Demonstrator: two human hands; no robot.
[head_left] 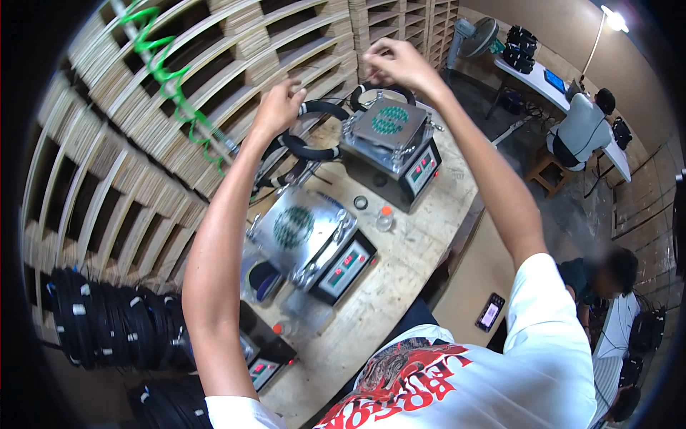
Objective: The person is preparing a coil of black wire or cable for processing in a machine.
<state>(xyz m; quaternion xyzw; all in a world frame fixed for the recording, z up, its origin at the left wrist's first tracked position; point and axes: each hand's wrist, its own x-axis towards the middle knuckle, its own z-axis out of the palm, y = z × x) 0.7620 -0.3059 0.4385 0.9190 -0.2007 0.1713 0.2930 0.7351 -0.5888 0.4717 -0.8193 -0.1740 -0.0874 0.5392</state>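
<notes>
My left hand (pixel 279 109) is raised at the back of the workbench, fingers curled, close to thick black cable coils (pixel 312 151). Whatever is in its fingers, if anything, does not show. Farther right, my right hand (pixel 401 66) is held up behind the rear box-shaped machine (pixel 386 171), its fingers bent inward; nothing I can name shows in them. That machine carries a square metal plate (pixel 368 131) with a ring of green pieces. In front of it, a second machine (pixel 341 275) bears a similar silvery plate (pixel 275 250) with green pieces.
A small orange-capped bottle (pixel 385 220) and a dark ring (pixel 361 202) lie between the machines. Another machine (pixel 264 361) stands near my left elbow. Wooden racks (pixel 236 50) and a green coiled hose (pixel 171 86) border the left. A phone (pixel 490 312) lies right; people sit beyond.
</notes>
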